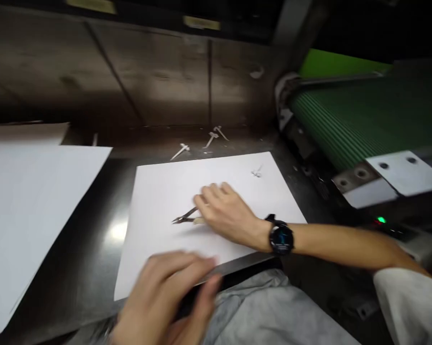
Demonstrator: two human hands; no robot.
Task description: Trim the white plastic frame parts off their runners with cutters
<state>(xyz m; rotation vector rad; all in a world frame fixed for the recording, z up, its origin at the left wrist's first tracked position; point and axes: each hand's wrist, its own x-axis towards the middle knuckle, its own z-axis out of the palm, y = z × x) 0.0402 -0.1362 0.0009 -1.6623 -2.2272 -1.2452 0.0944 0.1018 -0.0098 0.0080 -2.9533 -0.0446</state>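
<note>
My right hand [226,213], with a black watch on its wrist, is closed around the handles of small pliers [182,219] over a white sheet [158,191]. The jaws point left and look slightly apart. My left hand [169,292] is blurred in front, near the sheet's lower edge. Its thumb and fingers are bent and apart, with nothing seen between them. A small whitish piece [256,173] lies on the sheet's upper right part.
Several small white plastic pieces [180,151] lie behind the sheet on the metal bench [94,239]. Stacked white sheets [32,206] are at left. A green conveyor belt [374,115] with a metal bracket [406,172] stands at right. A metal wall [165,81] rises behind.
</note>
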